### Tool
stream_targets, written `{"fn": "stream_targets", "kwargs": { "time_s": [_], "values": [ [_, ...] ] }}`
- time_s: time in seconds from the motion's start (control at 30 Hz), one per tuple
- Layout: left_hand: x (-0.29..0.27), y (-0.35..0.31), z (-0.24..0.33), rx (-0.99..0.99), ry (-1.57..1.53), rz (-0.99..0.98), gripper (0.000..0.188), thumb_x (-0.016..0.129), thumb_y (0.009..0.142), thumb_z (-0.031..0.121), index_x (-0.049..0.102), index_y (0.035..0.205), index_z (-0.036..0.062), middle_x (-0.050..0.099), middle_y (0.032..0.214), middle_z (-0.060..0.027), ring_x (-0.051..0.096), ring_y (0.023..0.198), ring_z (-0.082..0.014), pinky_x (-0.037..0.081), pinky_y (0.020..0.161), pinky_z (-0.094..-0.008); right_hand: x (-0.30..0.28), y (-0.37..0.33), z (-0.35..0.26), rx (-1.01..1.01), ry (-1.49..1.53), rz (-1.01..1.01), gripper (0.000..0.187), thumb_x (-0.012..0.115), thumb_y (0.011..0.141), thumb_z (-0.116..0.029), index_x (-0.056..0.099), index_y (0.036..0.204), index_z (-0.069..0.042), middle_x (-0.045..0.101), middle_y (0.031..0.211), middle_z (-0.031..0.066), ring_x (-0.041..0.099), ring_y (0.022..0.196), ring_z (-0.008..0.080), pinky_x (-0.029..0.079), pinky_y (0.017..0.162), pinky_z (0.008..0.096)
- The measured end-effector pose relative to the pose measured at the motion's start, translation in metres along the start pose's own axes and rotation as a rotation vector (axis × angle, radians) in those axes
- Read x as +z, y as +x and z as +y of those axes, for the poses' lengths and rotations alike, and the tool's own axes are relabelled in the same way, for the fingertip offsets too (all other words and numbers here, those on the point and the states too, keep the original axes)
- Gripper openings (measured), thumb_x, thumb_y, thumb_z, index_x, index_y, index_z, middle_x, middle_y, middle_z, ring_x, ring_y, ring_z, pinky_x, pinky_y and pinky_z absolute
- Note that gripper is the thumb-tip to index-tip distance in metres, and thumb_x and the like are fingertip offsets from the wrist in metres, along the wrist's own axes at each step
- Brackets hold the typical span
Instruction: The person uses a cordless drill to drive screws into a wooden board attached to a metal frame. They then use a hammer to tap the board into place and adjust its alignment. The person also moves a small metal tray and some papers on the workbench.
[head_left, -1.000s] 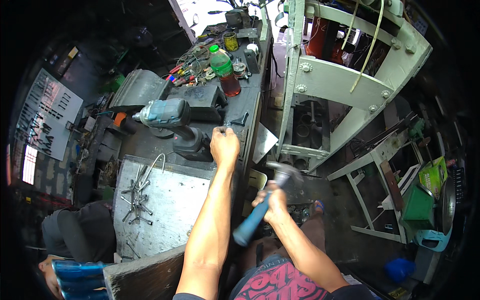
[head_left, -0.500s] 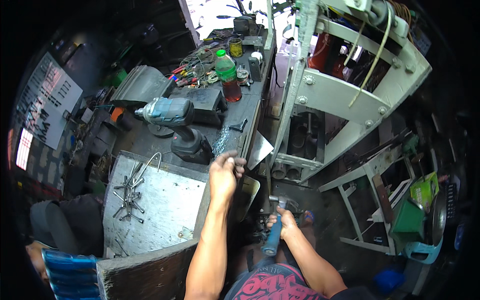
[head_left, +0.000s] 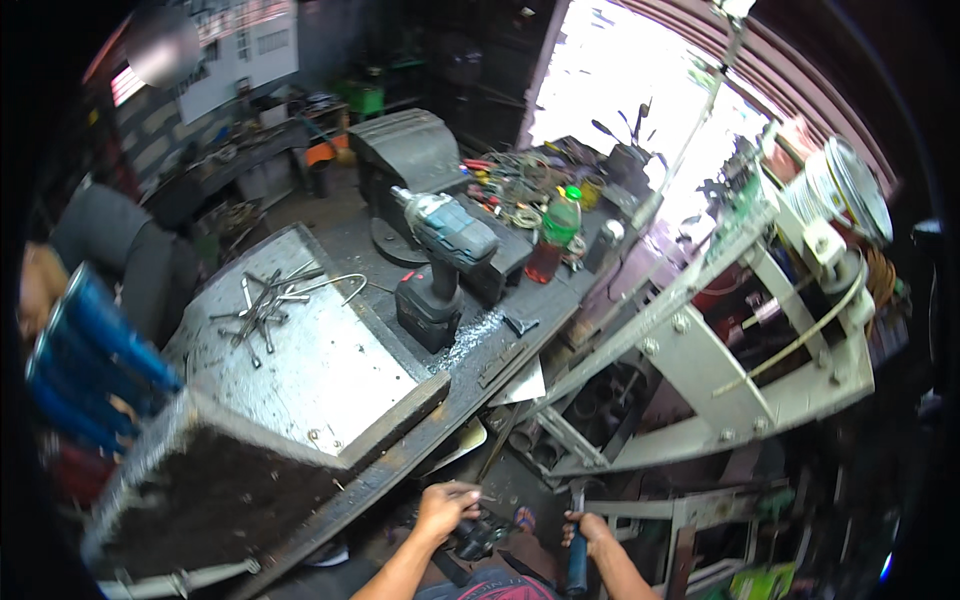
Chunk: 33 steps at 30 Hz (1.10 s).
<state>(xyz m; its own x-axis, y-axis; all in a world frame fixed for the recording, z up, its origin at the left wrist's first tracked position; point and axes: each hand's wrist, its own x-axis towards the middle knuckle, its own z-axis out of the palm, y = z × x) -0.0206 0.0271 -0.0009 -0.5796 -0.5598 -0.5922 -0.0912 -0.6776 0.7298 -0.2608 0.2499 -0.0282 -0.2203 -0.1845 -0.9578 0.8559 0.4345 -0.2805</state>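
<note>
Low in front of me, my right hand [head_left: 592, 532] is wrapped round the blue handle of a hammer [head_left: 577, 565], its metal head up. My left hand [head_left: 440, 512] hangs lower than the workbench edge [head_left: 400, 462], fingers closed in a pinch. Something thin and small shows at those fingertips, too blurred to name. On the bench, away from both hands, a blue-and-black cordless impact driver [head_left: 445, 262] stands on its battery. Several metal wrenches [head_left: 262, 312] lie piled on a pale metal sheet [head_left: 330, 372].
Past the driver stand a bench vise [head_left: 410, 150] and a green-capped bottle of red liquid [head_left: 548, 245]. Cables and tools clutter the far bench. A bolted pale metal frame [head_left: 715, 372] rises at the right. A blue cylindrical object [head_left: 95, 350] stands at the left.
My view has swung, shifting the bench within the picture. My left hand has gone from beside the driver down below the bench edge. The hammer remains in my right hand.
</note>
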Motion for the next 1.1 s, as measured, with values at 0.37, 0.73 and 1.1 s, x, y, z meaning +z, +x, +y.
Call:
{"fn": "stream_targets", "kwargs": {
  "time_s": [0.37,0.73,1.1],
  "values": [
    [-0.015,-0.079,-0.147,0.194,-0.524,0.629,0.030,0.054,0.102,0.003,0.057,0.129,-0.0084,0.069,0.103,-0.0181,0.072,0.092,-0.0302,0.064,0.084,-0.0430,-0.001,0.049,-0.073,-0.146,-0.697,-0.258,0.010,0.060,0.094,-0.012,0.054,0.091,-0.004,0.050,0.061,0.0043,0.047,0.044,0.0170,0.042,0.040,0.0365],
    [-0.006,-0.102,-0.158,0.256,-0.374,0.934,0.026,0.063,0.098,0.010,0.067,0.119,-0.0049,0.070,0.097,-0.0109,0.070,0.080,-0.0201,0.061,0.073,-0.0325,0.030,0.027,-0.070,-0.490,-1.330,-0.392,0.028,0.063,0.098,-0.027,0.055,0.102,-0.001,0.053,0.063,0.0062,0.052,0.045,0.0189,0.046,0.042,0.0365],
    [-0.096,-0.082,-0.092,0.448,-0.451,0.868,0.023,0.067,0.099,0.017,0.071,0.111,-0.0025,0.067,0.080,-0.0038,0.062,0.065,-0.0099,0.056,0.057,-0.0249,0.040,-0.022,-0.041,-1.139,-1.783,-0.475,0.027,0.070,0.080,-0.013,0.054,0.097,0.001,0.062,0.082,0.0281,0.064,0.081,0.0465,0.048,0.071,0.0499]
  ]
}}
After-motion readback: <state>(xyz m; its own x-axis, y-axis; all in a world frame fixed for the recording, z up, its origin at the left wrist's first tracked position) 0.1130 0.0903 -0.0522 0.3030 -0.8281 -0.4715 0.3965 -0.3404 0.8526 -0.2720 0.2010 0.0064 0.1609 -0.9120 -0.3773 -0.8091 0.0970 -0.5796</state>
